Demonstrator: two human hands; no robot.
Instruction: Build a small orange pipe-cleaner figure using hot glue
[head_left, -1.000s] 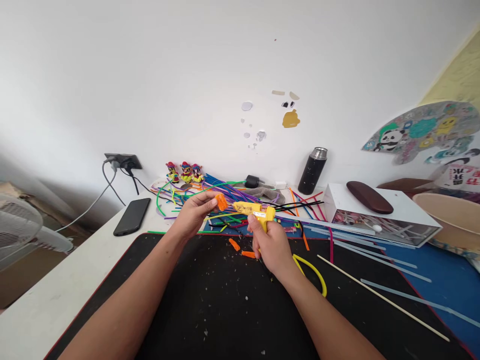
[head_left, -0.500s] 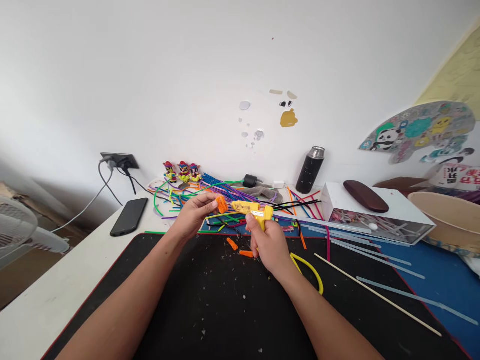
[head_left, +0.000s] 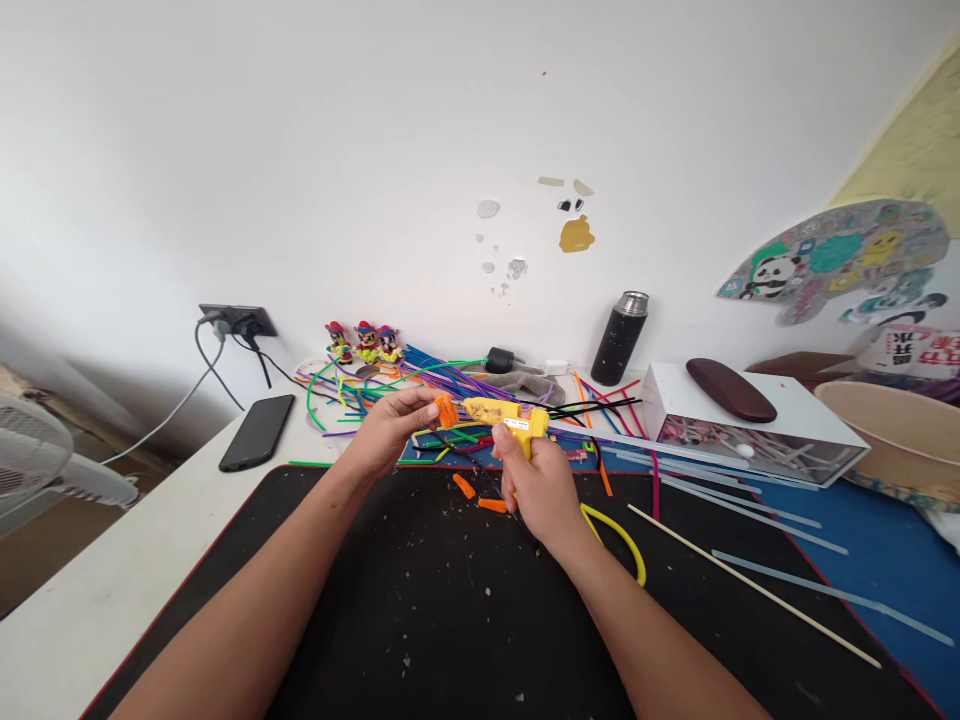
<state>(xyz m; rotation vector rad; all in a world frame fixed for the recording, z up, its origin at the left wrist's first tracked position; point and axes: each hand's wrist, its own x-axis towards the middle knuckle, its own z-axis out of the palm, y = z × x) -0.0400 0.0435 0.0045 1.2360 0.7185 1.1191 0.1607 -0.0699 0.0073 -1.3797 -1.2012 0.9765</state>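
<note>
A small fuzzy orange pipe-cleaner piece (head_left: 446,410) is pinched in the fingertips of the left hand (head_left: 390,428), held up above the far edge of the black desk mat (head_left: 420,610). The tip of a yellow plastic glue gun (head_left: 504,417) points at the orange piece and sits just beside it. The right hand (head_left: 541,492) is wrapped tight around the glue gun's handle. Two short orange bits (head_left: 480,497) lie on the mat under the hands. A bent yellow pipe cleaner (head_left: 619,535) lies near the right wrist. Behind the hands is a heap of coloured pipe cleaners (head_left: 390,385). A black phone (head_left: 258,431) lies to the left on the white table (head_left: 97,600). A black bottle (head_left: 619,340) stands by the wall.
</note>
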